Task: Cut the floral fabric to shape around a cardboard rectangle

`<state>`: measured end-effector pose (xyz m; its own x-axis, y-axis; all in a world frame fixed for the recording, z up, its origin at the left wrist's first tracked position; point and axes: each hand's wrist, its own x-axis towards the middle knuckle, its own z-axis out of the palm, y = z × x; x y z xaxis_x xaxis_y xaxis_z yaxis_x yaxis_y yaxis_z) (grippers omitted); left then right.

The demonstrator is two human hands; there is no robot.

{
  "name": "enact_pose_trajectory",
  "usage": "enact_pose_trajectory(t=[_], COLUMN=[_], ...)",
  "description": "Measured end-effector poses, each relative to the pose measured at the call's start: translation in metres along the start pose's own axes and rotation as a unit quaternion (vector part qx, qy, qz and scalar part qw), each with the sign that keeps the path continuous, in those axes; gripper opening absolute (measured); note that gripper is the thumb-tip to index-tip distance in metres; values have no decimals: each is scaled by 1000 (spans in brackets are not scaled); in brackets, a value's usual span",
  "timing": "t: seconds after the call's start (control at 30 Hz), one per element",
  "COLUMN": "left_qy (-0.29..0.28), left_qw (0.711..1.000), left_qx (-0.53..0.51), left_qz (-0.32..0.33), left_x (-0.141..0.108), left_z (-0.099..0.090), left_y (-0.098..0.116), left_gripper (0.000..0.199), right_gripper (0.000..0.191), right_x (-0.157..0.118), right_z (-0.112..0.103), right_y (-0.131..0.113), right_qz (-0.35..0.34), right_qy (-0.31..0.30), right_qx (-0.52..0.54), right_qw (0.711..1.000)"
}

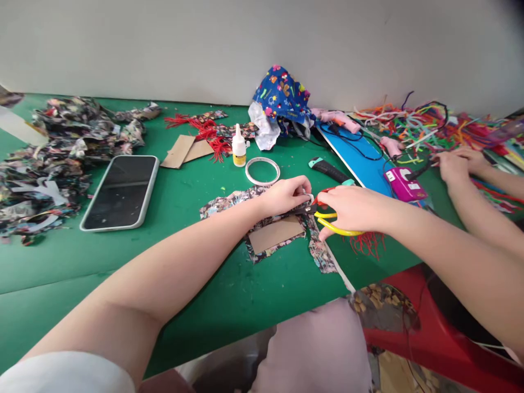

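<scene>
My right hand (354, 208) is wrapped round the yellow handles of a pair of scissors (338, 225), whose dark blades point left toward my left hand. My left hand (289, 195) pinches the edge of a patterned fabric strip (233, 202) beside the blades. Below both hands lies a brown cardboard rectangle (276, 234) on a piece of patterned fabric. Another fabric piece (321, 254) with a white edge hangs down toward the table's front edge. Red tassels (368, 244) show under my right wrist.
On the green table (184, 305) are a phone (123, 191), fabric scraps (82, 131), a glue bottle (239, 148), a tape roll (262, 171), a cutter (331, 170), a blue printed cloth (282, 98) and a purple box (405, 184). Another person's hands (456, 164) are at right, near colourful strands.
</scene>
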<state>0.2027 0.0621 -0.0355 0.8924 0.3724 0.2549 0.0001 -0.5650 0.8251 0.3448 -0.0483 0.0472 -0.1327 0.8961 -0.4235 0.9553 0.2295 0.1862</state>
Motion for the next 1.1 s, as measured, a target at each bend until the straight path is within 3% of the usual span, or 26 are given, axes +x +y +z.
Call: enact_pose_trajectory(t=[0.23,0.47,0.73,0.83,0.9,0.93,1.0,1.1], left_qy=[-4,1,4,50,94,82,-6,-7], left_qw=[1000,999,1000,994,973,961,938,902], left_qx=[-17,-30,-1,97,210,263,346,430], left_qz=[-3,-11,-11,9,16,9,20,-47], left_x=[0,1,4,-3,-18,-30,-59,-100], left_z=[0,0,-2,-15,-19,-17,-4,27], left_y=[0,-1,-3,21,47,61,85,99], left_gripper=[6,8,14,19,19,22,29,50], right_gripper=[59,40,39,41,41,41,40,46], right_x=[7,10,11,11,12,12,12,13], right_z=[-4,-6,-5,-5,-4,-4,-3,-2], right_y=[-2,1,3,4,6,7,9,9], right_qz=[6,29,19,15,16,17,16,13], right_qy=[-3,-25,-17,-18,-23,-26,-32,-41], right_qx=[1,-4,-9,-4,-3,-4,-5,1], right_qw=[1000,999,1000,1000,1000,1000,999,999])
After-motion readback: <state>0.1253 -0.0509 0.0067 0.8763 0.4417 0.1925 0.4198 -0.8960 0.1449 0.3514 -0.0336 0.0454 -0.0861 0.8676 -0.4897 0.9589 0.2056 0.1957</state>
